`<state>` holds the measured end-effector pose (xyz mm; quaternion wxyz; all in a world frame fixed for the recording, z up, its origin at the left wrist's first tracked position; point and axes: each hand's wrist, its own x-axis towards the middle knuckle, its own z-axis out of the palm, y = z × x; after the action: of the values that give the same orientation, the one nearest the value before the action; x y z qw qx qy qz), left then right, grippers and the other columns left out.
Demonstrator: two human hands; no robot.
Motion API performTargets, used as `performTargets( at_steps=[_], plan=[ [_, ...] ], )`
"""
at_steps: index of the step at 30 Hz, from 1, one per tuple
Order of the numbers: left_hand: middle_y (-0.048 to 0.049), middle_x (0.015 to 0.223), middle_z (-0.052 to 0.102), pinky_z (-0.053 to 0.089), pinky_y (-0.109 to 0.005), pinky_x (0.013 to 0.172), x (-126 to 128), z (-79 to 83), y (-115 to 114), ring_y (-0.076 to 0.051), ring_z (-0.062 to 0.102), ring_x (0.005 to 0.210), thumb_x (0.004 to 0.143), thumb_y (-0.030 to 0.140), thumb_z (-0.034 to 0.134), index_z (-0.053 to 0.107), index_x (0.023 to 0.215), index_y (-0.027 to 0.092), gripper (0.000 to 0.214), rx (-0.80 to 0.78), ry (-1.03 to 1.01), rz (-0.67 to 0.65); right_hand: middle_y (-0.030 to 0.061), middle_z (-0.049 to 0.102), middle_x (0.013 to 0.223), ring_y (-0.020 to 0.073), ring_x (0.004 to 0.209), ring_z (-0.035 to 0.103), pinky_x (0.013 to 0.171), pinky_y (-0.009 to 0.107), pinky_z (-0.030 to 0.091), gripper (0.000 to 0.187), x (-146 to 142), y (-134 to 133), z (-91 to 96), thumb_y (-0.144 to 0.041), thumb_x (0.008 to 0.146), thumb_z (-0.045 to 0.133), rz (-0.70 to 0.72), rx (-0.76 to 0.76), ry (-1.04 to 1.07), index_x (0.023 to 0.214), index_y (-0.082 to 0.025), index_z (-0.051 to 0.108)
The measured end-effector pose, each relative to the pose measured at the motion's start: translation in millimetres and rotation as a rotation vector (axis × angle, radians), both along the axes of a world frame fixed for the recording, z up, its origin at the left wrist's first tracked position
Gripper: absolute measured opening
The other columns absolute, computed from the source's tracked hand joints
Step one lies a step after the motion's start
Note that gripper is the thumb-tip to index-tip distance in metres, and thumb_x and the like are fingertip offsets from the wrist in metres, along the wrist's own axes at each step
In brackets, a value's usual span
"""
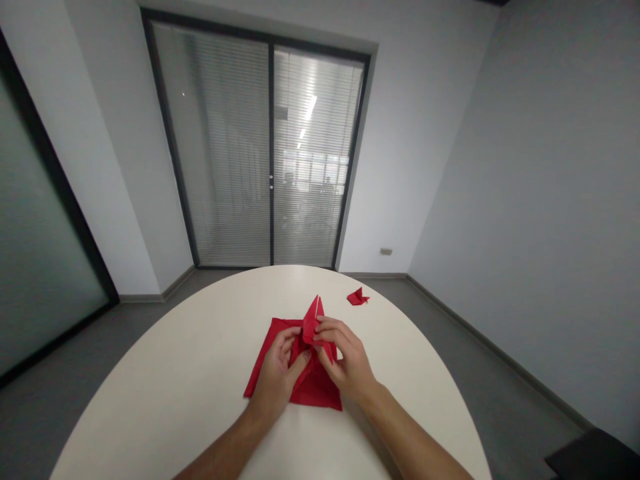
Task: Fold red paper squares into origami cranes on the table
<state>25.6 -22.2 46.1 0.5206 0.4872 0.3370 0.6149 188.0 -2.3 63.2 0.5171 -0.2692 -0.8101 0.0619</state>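
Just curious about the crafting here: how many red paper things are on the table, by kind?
Flat red sheet: 1
Held red folded piece: 1
Small red folded piece lying apart: 1
Total: 3

Two arms in shot here, both bare from the bottom edge of the view right up to the fingertips. Left hand (277,373) bare, right hand (350,363) bare, wrists uncovered as well. Lean forearms, the right one showing more of its length; any sleeve lies out of view
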Motion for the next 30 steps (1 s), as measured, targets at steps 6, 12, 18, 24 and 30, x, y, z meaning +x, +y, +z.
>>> performTargets(
  at_steps=[6,12,18,24,30],
  plan=[
    [-0.0074,0.108,0.070,0.050,-0.034,0.096,-1,1.8,-3,-0.023,0.065,0.108,0.076,0.025,0.074,0.063,0.103,0.021,0.029,0.060,0.053,0.093,0.0126,0.058,0.131,0.0260,0.124,0.055,0.104,0.046,0.047,0.040,-5,-2,-0.1,-0.014,0.089,0.059,-0.028,-0.102,0.050,0.126,-0.026,0.051],
    [-0.0072,0.109,0.068,0.051,-0.035,0.096,-4,-6.2,0,-0.023,0.064,0.107,0.079,0.026,0.070,0.062,0.105,0.020,0.028,0.082,0.127,0.140,0.0107,0.063,0.123,0.0275,0.121,0.054,0.108,0.050,0.040,0.032,-3,0,6.0,-0.022,0.089,0.064,-0.113,-0.040,-0.081,0.120,-0.024,0.055],
    [-0.0086,0.123,0.065,0.046,-0.041,0.105,-8,-10.8,2,-0.024,0.061,0.116,0.087,0.026,0.062,0.061,0.117,0.021,0.031,0.140,0.332,0.188,0.0077,0.065,0.112,0.0238,0.108,0.059,0.106,0.049,0.038,0.020,4,0,11.9,-0.020,0.089,0.065,-0.124,0.081,-0.159,0.108,-0.024,0.060],
    [-0.0096,0.136,0.059,0.039,-0.043,0.113,-9,-11.4,3,-0.025,0.052,0.130,0.087,0.026,0.062,0.060,0.125,0.022,0.037,0.249,0.434,0.291,0.0016,0.071,0.099,0.0190,0.096,0.064,0.111,0.051,0.029,0.013,5,-1,13.7,-0.017,0.093,0.061,-0.119,0.081,-0.240,0.102,-0.026,0.063],
    [-0.0102,0.099,0.073,0.052,-0.042,0.095,-14,-6.9,7,-0.025,0.070,0.096,0.085,0.032,0.064,0.066,0.092,0.018,0.016,0.097,0.438,0.246,0.0030,0.072,0.093,0.0183,0.087,0.064,0.092,0.038,0.047,0.009,8,2,9.0,-0.022,0.097,0.059,-0.039,-0.063,-0.221,0.105,-0.024,0.063]
  ],
)
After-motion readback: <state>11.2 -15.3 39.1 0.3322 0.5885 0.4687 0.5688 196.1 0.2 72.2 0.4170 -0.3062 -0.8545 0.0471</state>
